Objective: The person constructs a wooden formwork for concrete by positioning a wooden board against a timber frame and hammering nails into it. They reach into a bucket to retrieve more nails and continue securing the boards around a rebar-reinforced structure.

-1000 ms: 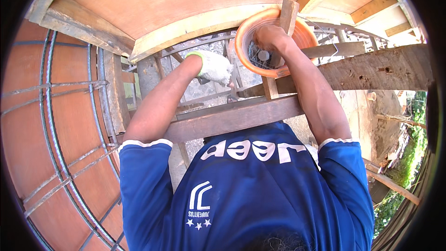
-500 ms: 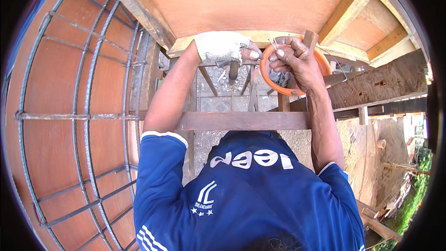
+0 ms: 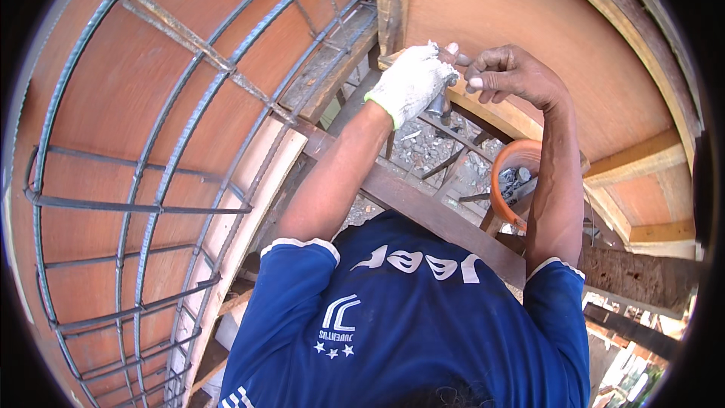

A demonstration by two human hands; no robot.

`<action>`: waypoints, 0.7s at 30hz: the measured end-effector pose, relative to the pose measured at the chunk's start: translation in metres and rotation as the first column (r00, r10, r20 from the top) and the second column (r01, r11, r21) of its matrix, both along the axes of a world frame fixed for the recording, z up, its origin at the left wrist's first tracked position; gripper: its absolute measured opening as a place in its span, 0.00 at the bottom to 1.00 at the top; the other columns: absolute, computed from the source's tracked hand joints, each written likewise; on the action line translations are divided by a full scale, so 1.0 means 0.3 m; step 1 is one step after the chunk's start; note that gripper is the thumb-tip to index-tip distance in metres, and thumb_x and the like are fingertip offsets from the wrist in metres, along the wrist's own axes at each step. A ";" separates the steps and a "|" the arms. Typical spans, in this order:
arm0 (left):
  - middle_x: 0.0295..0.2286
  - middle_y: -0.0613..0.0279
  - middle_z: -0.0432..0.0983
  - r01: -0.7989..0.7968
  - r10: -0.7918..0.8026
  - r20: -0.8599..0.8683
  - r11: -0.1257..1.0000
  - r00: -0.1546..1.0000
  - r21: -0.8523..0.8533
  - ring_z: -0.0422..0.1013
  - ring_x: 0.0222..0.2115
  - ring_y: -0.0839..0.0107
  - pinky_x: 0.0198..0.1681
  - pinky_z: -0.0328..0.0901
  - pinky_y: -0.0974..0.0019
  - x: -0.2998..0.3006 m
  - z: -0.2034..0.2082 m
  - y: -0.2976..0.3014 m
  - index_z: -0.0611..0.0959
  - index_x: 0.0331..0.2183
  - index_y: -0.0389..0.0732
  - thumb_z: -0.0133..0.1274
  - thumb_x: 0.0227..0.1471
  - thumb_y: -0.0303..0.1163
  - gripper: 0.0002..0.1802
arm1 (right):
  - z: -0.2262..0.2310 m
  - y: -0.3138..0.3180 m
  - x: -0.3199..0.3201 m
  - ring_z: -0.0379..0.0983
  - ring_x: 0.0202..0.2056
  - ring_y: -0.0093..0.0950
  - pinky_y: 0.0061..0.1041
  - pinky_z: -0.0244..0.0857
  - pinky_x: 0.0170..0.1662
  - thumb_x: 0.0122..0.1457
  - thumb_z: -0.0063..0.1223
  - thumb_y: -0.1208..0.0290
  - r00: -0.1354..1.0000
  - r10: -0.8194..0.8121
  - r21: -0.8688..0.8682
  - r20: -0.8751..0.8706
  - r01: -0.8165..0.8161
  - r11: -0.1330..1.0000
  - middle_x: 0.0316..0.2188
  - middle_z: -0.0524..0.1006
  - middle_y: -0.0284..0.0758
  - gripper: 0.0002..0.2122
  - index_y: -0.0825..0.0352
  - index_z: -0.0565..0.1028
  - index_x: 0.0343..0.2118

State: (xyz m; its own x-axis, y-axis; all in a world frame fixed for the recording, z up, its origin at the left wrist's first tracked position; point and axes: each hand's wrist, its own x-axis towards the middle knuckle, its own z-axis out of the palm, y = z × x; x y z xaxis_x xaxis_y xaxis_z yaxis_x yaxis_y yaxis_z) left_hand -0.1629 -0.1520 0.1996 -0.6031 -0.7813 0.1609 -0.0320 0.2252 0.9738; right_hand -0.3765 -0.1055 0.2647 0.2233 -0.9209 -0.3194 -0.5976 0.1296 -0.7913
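My left hand [image 3: 415, 81], in a white knit glove with bare fingertips, is closed around a hammer [image 3: 436, 105]. Only the grey metal head and part of the handle show below the palm. My bare right hand [image 3: 515, 75] is bent at the wrist, its thumb and fingers pinched together close to the left fingertips. What lies in that pinch is too small to make out. Both hands are in front of the lower timber edge of a plywood panel [image 3: 521, 23]. Below the right forearm hangs an orange bucket [image 3: 498, 193] with grey pieces in it.
A cage of steel rebar [image 3: 162, 143] stands at the left before another plywood sheet. A wooden bar [image 3: 423, 200] crosses in front of my chest. Rubble [image 3: 423, 147] lies on the ground below. Rough timber beams [image 3: 642, 276] are at the right.
My view has turned left, so more rebar shows and the bucket sits lower and farther right. My hands have come together. The thin nails seen in the right fingers no longer show clearly.
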 end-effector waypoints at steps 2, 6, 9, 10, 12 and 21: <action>0.23 0.65 0.73 -0.074 0.080 -0.053 0.990 0.995 0.119 0.69 0.18 0.74 0.22 0.66 0.69 0.061 -0.012 0.031 0.84 0.39 0.35 0.42 0.64 0.55 0.31 | -0.091 -0.090 -0.005 0.75 0.44 0.32 0.30 0.69 0.50 0.48 0.70 0.54 0.982 0.172 -0.048 -0.079 -0.176 0.983 0.44 0.78 0.41 0.31 0.70 0.73 0.51; 0.19 0.65 0.71 -0.269 0.272 0.009 0.944 0.962 0.190 0.68 0.18 0.76 0.23 0.66 0.70 0.143 -0.034 0.086 0.83 0.33 0.34 0.42 0.65 0.56 0.32 | -0.369 -0.203 0.179 0.69 0.56 0.41 0.30 0.59 0.61 0.38 0.75 0.53 0.842 0.521 -0.091 -0.141 -0.535 0.840 0.53 0.73 0.51 0.55 0.69 0.52 0.67; 0.25 0.62 0.76 -0.323 0.330 0.020 0.908 0.944 0.265 0.70 0.22 0.75 0.27 0.69 0.70 0.190 -0.046 0.111 0.83 0.40 0.33 0.41 0.65 0.56 0.33 | -0.533 -0.219 0.300 0.75 0.43 0.33 0.31 0.69 0.46 0.45 0.72 0.66 0.947 0.320 -0.128 0.012 -0.316 0.940 0.42 0.79 0.44 0.33 0.70 0.70 0.54; 0.26 0.61 0.76 -0.305 0.341 -0.059 0.896 0.938 0.324 0.71 0.23 0.74 0.28 0.70 0.70 0.202 -0.039 0.123 0.82 0.43 0.33 0.41 0.65 0.56 0.33 | -0.549 -0.208 0.329 0.76 0.41 0.32 0.30 0.69 0.44 0.46 0.70 0.67 0.937 0.281 -0.187 0.208 -0.244 0.952 0.39 0.79 0.41 0.29 0.70 0.72 0.51; 0.33 0.57 0.78 -0.193 0.337 -0.220 0.848 0.916 0.494 0.76 0.29 0.68 0.31 0.74 0.69 0.235 -0.022 0.149 0.80 0.50 0.33 0.40 0.65 0.57 0.35 | -0.573 -0.172 0.380 0.76 0.38 0.29 0.28 0.69 0.41 0.49 0.68 0.70 0.797 0.186 -0.232 0.575 -0.059 0.971 0.34 0.80 0.37 0.20 0.71 0.75 0.45; 0.20 0.47 0.74 -0.471 0.576 0.550 0.816 0.605 -0.335 0.72 0.21 0.55 0.27 0.66 0.55 0.349 -0.093 0.279 0.81 0.30 0.34 0.52 0.60 0.49 0.24 | -0.448 -0.164 0.414 0.64 0.18 0.18 0.20 0.59 0.24 0.54 0.64 0.67 0.528 0.111 -0.040 0.842 -0.143 0.989 0.17 0.70 0.28 0.11 0.69 0.79 0.34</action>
